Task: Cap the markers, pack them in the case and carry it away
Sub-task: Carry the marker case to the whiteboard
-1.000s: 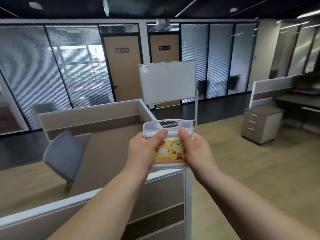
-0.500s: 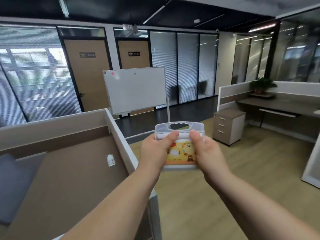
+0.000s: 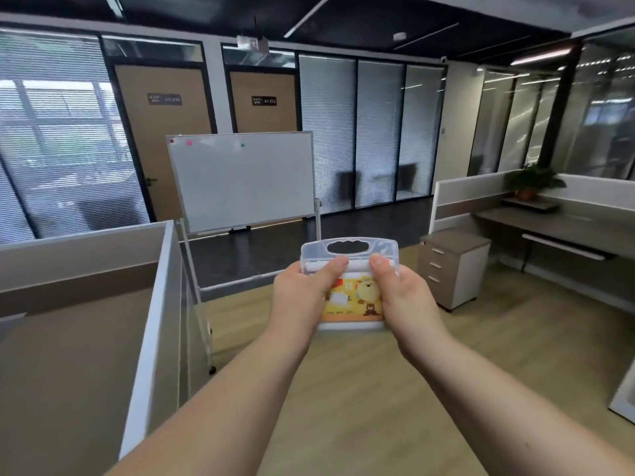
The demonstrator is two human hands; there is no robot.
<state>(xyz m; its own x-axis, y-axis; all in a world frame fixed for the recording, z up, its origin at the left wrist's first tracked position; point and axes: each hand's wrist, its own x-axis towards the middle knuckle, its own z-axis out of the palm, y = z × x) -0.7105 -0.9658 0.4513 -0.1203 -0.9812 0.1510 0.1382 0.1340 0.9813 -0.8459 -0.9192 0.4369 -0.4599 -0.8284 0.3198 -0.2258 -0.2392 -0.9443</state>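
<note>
- The case (image 3: 350, 290), a clear plastic box with a cut-out handle along its far edge and a yellow cartoon label on its lid, is held up in the air in front of the person, over the wooden floor (image 3: 343, 400) and well clear of any desk.
- The left hand (image 3: 302, 297) grasps the case's left side with its thumb laid across the lid; the right hand (image 3: 405, 297) grasps the right side the same way. Neither uses the handle.
- No markers can be seen through the lid, so I cannot tell whether all are capped and packed. A loose cap inside could let ink dry out or stain.
- I cannot see a latch. If the lid is only pressed shut under the thumbs, easing either thumb might let it spring open and spill the contents onto the floor.
- The plastic looks smooth, and a side pinch could slip if one hand lets go to take the handle.
- The partition (image 3: 154, 321) stands near on the left, and the whiteboard (image 3: 240, 180) on its wheeled stand lies just beyond it; veering left risks knocking an elbow or catching a foot on the stand.
- The drawer unit (image 3: 453, 266) sits far right, beside the desk (image 3: 556, 221) with a potted plant (image 3: 532, 180); drifting right could clip it.
</note>
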